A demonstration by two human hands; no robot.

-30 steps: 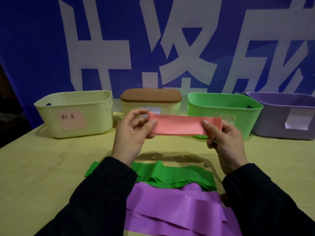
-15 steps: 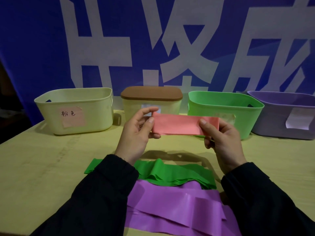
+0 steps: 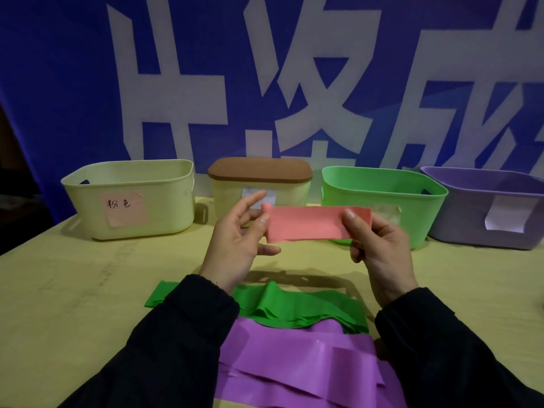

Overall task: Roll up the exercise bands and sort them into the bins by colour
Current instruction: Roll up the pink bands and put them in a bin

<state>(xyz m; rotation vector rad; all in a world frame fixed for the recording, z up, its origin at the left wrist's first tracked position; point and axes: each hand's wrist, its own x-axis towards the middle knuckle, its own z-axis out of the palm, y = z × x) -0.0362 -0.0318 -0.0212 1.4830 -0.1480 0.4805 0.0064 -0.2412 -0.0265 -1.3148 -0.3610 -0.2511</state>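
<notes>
Both hands hold a pink band point(image 3: 312, 223) stretched flat in the air above the tabletop point(image 3: 73, 290). The left hand point(image 3: 235, 242) pinches its left end, where a small roll has started, and the right hand point(image 3: 379, 245) pinches its right end under the thumb. Nearer lie a green band point(image 3: 294, 307) and a purple band point(image 3: 297, 360). At the far edge stand a cream bin point(image 3: 129, 198), a lidded box point(image 3: 259, 181), a green bin point(image 3: 382, 198) and a purple bin point(image 3: 488, 207).

A single head-worn view looks forward and down, close over the hands point(image 3: 306, 245), across the table point(image 3: 73, 290) to the wall banner point(image 3: 59, 83).
</notes>
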